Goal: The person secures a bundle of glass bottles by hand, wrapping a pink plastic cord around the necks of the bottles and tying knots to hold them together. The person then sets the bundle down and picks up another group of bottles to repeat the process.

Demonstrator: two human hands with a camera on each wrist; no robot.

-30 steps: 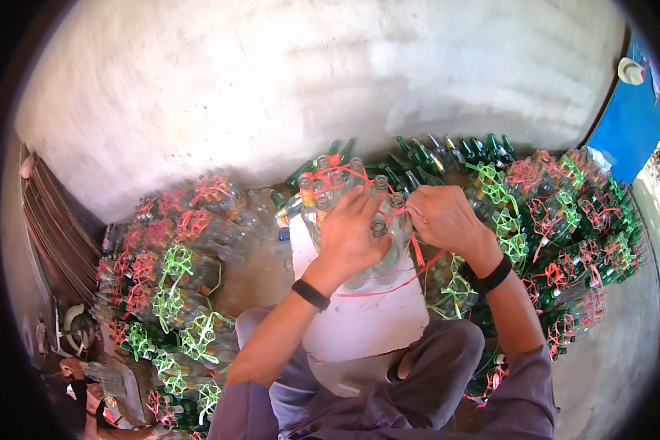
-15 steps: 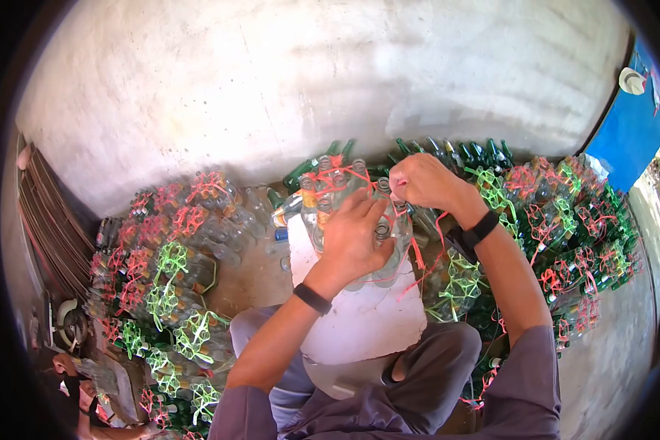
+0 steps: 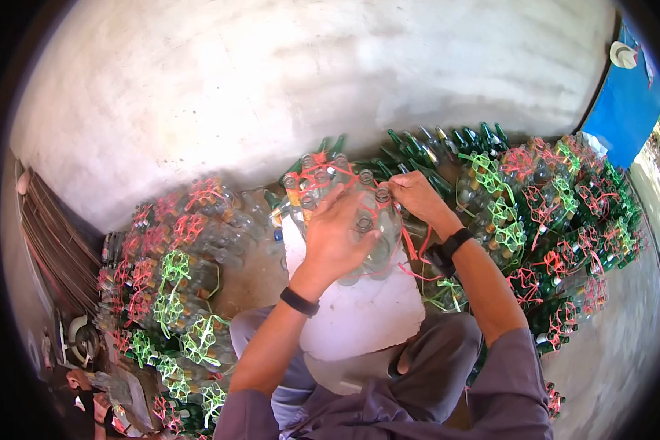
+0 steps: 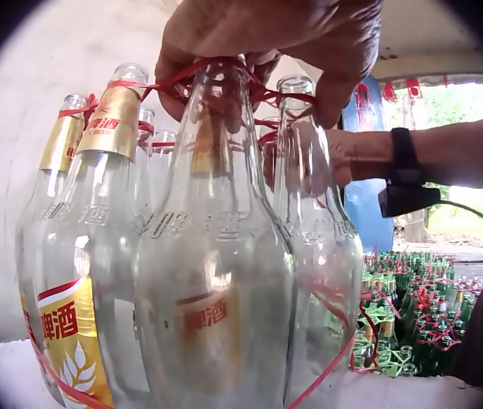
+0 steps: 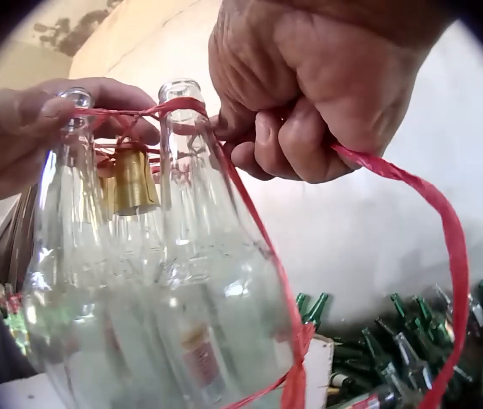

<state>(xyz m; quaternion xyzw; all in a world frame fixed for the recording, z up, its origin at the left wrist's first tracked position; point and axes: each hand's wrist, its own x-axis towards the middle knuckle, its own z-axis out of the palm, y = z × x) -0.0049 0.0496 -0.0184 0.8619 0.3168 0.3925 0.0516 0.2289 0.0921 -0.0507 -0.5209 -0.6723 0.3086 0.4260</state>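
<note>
A cluster of clear glass bottles [image 4: 212, 290] stands upright on a white board [image 3: 359, 319]; some have gold neck foil and yellow labels. Red plastic strip loops between the bottle necks and around the bodies. My left hand [image 3: 337, 238] lies over the tops at the near left, with thumb and fingers gripping around a neck. At the right side of the cluster, my right hand [image 3: 420, 198] is curled tightly round the red strip [image 5: 453, 256], its knuckles close beside a bottle neck. The strip's loose end hangs from that fist.
Bundled bottles tied with green and red strip crowd the floor at left [image 3: 172, 286] and right [image 3: 557, 213]. Loose green bottles [image 3: 418, 150] lie by the pale wall [image 3: 235, 88]. Another person's hands [image 3: 88, 389] show at the lower left.
My right hand rose over the far-right bottle necks, then came back down to the right side of the cluster, drawing the red strip along. The left hand stayed on the bottle tops.
</note>
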